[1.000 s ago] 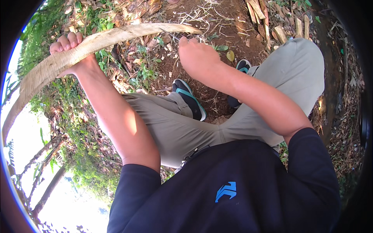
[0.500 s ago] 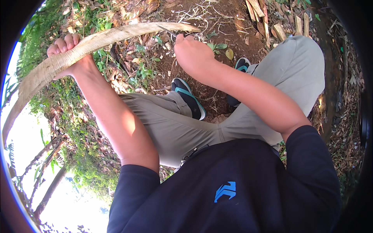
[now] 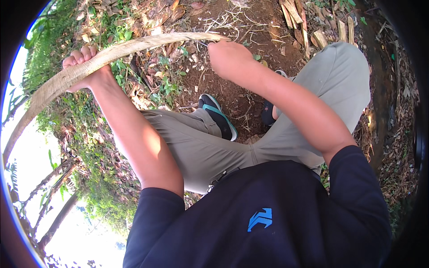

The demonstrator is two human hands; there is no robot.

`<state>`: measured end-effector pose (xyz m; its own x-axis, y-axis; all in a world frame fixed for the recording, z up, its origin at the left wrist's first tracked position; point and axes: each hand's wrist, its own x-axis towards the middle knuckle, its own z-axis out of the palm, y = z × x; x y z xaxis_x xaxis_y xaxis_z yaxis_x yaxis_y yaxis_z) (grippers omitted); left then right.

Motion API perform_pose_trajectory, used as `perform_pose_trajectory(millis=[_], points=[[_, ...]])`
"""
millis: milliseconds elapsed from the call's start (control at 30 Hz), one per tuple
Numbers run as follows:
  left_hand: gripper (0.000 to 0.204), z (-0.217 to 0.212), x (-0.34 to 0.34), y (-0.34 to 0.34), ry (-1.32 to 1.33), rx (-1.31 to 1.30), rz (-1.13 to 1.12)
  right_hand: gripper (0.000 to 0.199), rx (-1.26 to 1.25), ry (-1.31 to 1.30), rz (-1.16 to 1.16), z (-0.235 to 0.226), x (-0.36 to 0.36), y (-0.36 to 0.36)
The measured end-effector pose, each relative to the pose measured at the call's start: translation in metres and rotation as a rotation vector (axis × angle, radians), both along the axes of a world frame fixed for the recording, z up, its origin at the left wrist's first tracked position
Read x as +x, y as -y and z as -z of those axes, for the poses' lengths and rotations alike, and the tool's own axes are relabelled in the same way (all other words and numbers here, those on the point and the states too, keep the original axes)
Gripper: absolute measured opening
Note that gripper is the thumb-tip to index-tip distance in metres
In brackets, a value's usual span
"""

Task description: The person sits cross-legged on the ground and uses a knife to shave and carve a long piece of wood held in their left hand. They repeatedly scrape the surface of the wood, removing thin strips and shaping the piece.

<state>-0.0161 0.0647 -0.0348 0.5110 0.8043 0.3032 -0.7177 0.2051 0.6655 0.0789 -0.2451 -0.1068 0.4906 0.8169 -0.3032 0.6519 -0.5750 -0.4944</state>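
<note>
A long pale wooden strip reaches from the far left rim across the top, bent looking in this view, its tapered end beyond my right hand. My left hand is closed around its middle, fingers over the far edge and palm beneath. My right hand is a fist near the tapered end. From that fist a thin knife blade points left against the strip's near side; its handle is hidden in my fingers.
Reddish soil with pale shavings lies beyond my feet. Split wood pieces are at the upper right. Green plants and dry leaves cover the ground on the left. My bent knee rises at the right.
My right hand has moved a little right along the strip, toward its tapered end, with the knife. My left hand and the strip have shifted slightly right and nearer.
</note>
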Motion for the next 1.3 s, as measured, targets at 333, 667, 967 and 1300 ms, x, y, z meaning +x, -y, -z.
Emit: perform_pose_trajectory(millis=[333,667,967,1300], points=[[0.08,-0.005,-0.002,0.003,-0.065,-0.07,-0.021,0.02,-0.031,0.237,0.111,0.011,-0.04,-0.009],[0.078,-0.008,-0.001,0.006,-0.152,-0.115,-0.207,0.022,-0.035,0.216,0.113,0.043,-0.029,-0.019],[0.081,-0.002,0.001,-0.007,-0.102,-0.125,-0.202,0.042,0.154,0.263,0.036,0.091,0.011,0.013],[0.083,0.0,-0.008,0.016,-0.051,-0.076,-0.132,0.018,-0.045,0.104,0.197,0.043,-0.024,-0.021]])
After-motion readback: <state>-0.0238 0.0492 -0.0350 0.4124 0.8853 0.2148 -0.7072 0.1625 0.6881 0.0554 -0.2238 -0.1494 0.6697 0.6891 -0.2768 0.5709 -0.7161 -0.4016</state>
